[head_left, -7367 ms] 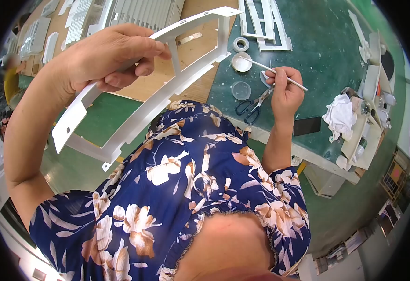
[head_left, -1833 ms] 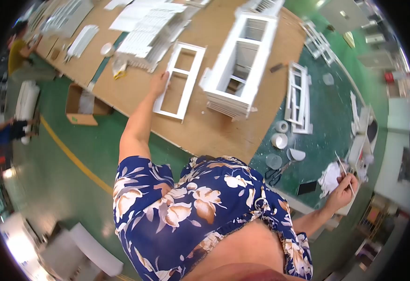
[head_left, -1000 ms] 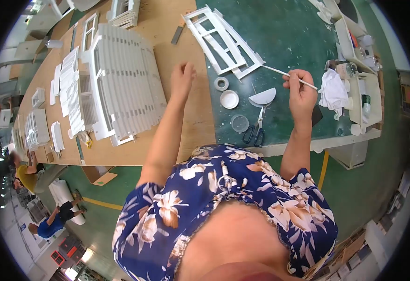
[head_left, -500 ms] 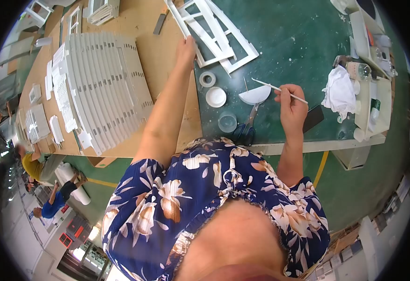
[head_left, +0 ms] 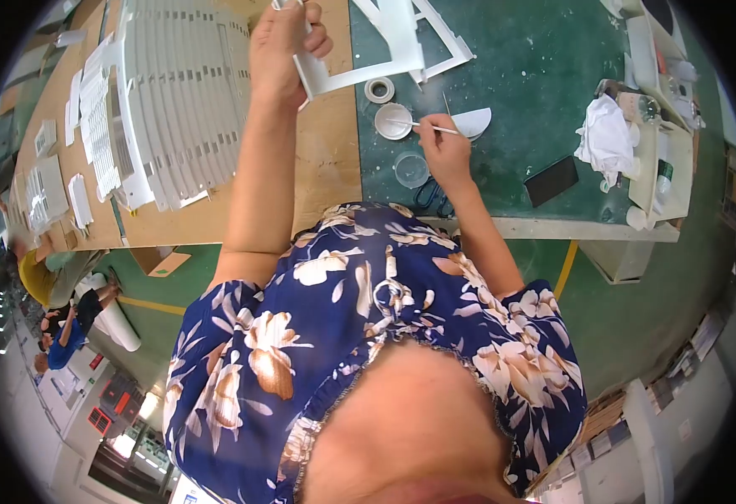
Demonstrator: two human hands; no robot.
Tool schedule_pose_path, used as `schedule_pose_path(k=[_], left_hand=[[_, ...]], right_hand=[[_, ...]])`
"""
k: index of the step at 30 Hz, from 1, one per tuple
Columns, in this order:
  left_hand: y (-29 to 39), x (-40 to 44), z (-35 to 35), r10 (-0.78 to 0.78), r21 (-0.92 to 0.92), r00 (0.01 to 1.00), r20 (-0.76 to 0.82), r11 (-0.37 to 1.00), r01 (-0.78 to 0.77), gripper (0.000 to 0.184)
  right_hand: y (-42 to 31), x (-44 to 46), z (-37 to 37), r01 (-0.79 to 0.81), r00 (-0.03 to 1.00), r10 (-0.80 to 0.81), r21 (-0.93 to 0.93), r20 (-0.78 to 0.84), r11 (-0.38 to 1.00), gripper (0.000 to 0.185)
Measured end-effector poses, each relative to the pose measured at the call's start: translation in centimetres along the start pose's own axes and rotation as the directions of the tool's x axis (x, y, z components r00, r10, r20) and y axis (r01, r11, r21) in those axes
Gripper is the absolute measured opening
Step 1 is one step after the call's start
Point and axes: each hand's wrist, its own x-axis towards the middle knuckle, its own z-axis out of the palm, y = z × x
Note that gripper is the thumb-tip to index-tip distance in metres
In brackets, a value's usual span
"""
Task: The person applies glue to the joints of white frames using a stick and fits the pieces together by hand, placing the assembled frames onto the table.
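Observation:
My left hand (head_left: 282,52) grips a white frame (head_left: 359,76) by its side, holding it raised at the top of the view. A thin white brush (head_left: 437,128) is pinched in my right hand (head_left: 447,155), its tip in a small round cup of white material (head_left: 393,122). Next to the cup are a roll of tape (head_left: 379,90) and a clear round lid (head_left: 411,169). A white half-disc (head_left: 473,123) lies beyond my right hand, which partly covers the scissors (head_left: 432,196). Another white frame (head_left: 447,50) rests on the green surface.
Slatted white panels (head_left: 183,101) stand stacked on the brown board at left. A dark phone (head_left: 552,181), a white cloth (head_left: 606,139) and a white bin (head_left: 666,181) with bottles are at right. Other people (head_left: 36,273) are at the far left.
My left hand has lifted the frame off the green surface and moved it left. My right hand has moved left, bringing the brush to the cup. The slatted panels now appear further left.

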Motion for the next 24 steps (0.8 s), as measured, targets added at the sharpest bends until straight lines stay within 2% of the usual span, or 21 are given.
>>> schedule_pose_path(k=[1,2,4,5,7,8,10,12,14,16,17,20,22,24], left_hand=[[1.6,-1.1,-0.1,0.015,-0.027,0.996,0.091,1.0,-0.013,0.023],[2.8,-1.9,-0.6,0.033,-0.034,0.995,0.093,0.999,-0.03,0.023],[4.9,-3.4,-1.4,0.046,0.034,0.993,0.105,0.998,-0.05,0.024],[5.7,-4.3,-1.4,0.12,0.073,0.988,0.1,0.989,-0.127,0.023],[7.1,-5.6,-2.3,0.175,0.062,0.973,0.152,0.981,-0.186,0.026],[7.6,-6.2,-2.7,0.217,0.055,0.956,0.199,0.971,-0.232,0.029],[9.0,-7.7,-2.2,0.255,0.102,0.95,0.18,0.956,-0.276,0.028],[10.1,-9.2,-1.7,0.274,0.236,0.953,0.13,0.925,-0.298,0.026],[10.6,-10.1,-2.0,0.28,0.203,0.949,0.144,0.93,-0.305,0.025],[11.3,-10.7,-2.1,0.306,0.168,0.939,0.156,0.929,-0.33,0.024],[11.6,-11.0,-2.1,0.295,0.142,0.94,0.169,0.937,-0.32,0.023],[13.0,-12.1,-1.9,0.291,0.075,0.938,0.187,0.948,-0.309,0.024],[13.8,-12.7,-1.7,0.298,0.093,0.934,0.196,0.943,-0.321,0.026],[14.4,-13.3,-1.5,0.312,0.121,0.931,0.189,0.934,-0.337,0.027]], right_hand=[[0.5,0.1,0.9,-0.018,1.0,0.018,-0.022,0.009,1.0,0.013],[1.0,0.1,1.3,0.001,1.0,0.0,-0.025,0.009,1.0,0.013],[1.1,0.1,1.8,0.073,0.997,-0.075,-0.175,-0.007,0.982,0.014],[1.3,-0.2,2.0,0.084,0.996,-0.087,-0.177,-0.008,0.981,0.014],[1.2,-0.4,1.9,0.079,0.993,-0.1,-0.311,-0.055,0.947,0.015],[1.1,-0.6,1.8,0.085,0.993,-0.108,-0.315,-0.056,0.945,0.015],[-0.2,-0.9,1.3,0.038,0.998,-0.051,-0.292,-0.038,0.956,0.014],[-0.9,-1.2,1.3,0.02,0.998,-0.035,-0.273,-0.051,0.962,0.014],[-1.3,-1.1,1.4,0.016,0.998,-0.032,-0.25,-0.061,0.968,0.014],[-0.6,-1.0,1.8,0.045,0.994,-0.074,-0.338,-0.075,0.94,0.015],[-0.3,-1.0,2.0,0.016,0.998,-0.038,-0.379,-0.051,0.925,0.016],[-2.4,-1.5,1.2,0.022,0.997,-0.047,-0.374,-0.059,0.927,0.017],[-5.7,-2.1,-0.3,0.026,0.994,-0.06,-0.336,-0.092,0.942,0.016],[-9.0,-2.6,-2.0,0.006,0.981,-0.039,-0.169,-0.192,0.986,0.016]])
